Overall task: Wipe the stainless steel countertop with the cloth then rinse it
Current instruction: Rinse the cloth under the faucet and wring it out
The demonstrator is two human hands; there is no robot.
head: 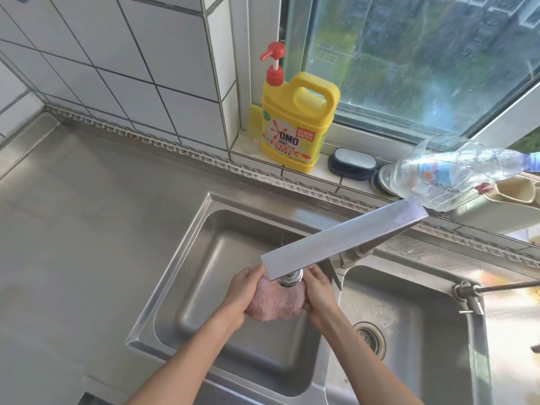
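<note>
A pink cloth (276, 302) is bunched up under the faucet spout (290, 278) over the left sink basin (210, 258). My left hand (241, 293) grips the cloth's left side and my right hand (318, 293) grips its right side. The flat steel faucet arm (342, 239) crosses above the hands and hides the cloth's top. The stainless steel countertop (87, 214) stretches to the left of the sink. I cannot tell whether water is running.
A yellow detergent jug (298, 121) with a red pump stands on the tiled sill by the window. Beside it lie a dark brush (352, 165) and a clear plastic bottle (450, 173). The right basin (409, 331) has a drain; a beige holder (502, 206) sits far right.
</note>
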